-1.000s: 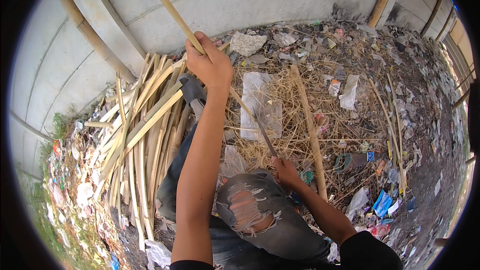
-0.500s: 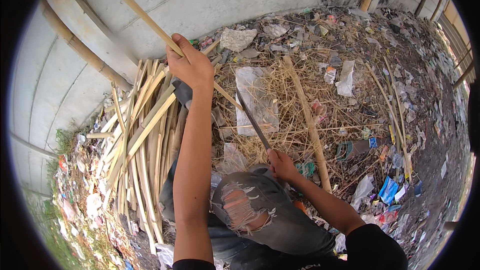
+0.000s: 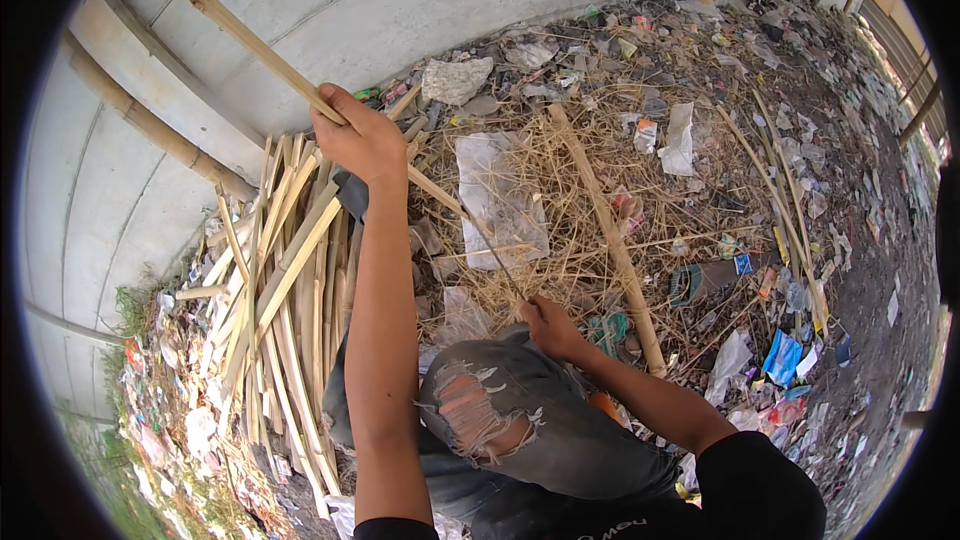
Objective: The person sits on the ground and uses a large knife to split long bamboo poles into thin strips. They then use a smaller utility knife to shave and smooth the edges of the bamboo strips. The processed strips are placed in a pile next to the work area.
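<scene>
My left hand (image 3: 362, 140) is closed around a long bamboo strip (image 3: 250, 38), which slants from the upper left down past my wrist. A knot with a small spur shows on its upper part. My right hand (image 3: 553, 330), just beyond my knee, grips a long knife whose handle is hidden in the fingers. The knife's thin dark blade (image 3: 500, 258) points up and left, seen nearly edge-on. Its tip meets or overlaps the strip's lower end; whether they touch I cannot tell.
Split bamboo strips (image 3: 290, 270) lie piled left of my arm. A bamboo pole (image 3: 607, 230) rests on straw and shavings beside a flattened pale sheet (image 3: 490, 190). Litter covers the ground, and a grey concrete wall (image 3: 400, 10) rises behind. My torn-kneed trousers (image 3: 570, 430) fill the near middle.
The knife has turned from showing its flat side to nearly edge-on, and its tip has come to the strip's lower end. The whole view has shifted slightly. Both hands keep their holds.
</scene>
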Tool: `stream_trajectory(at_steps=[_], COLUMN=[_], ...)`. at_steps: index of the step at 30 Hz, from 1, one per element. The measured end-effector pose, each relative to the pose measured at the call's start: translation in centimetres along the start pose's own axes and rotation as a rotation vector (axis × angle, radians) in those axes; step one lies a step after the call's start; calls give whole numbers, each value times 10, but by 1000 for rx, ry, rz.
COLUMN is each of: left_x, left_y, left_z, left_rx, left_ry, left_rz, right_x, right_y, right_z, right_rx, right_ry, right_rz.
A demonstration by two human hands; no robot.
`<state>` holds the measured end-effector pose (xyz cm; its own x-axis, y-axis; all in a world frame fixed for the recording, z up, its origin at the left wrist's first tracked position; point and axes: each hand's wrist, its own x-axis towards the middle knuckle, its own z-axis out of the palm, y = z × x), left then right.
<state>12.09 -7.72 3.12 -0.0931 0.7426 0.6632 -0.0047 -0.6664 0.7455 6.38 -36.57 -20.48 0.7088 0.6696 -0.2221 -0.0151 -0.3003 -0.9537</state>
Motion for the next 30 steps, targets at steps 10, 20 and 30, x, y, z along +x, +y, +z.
stream_trajectory(at_steps=[10,20,30], left_x=[6,0,0], left_y=[-4,-4,-4], left_z=[-17,-19,-7], left_rx=[-51,-36,-52], left_ry=[1,-2,24], left_rz=[-83,-100,-59], right_x=[0,1,-1], right_y=[-61,5,15], right_z=[-6,-1,11], right_rx=[466,150,100], right_ry=[93,-23,-43], right_rz=[-244,-23,-61])
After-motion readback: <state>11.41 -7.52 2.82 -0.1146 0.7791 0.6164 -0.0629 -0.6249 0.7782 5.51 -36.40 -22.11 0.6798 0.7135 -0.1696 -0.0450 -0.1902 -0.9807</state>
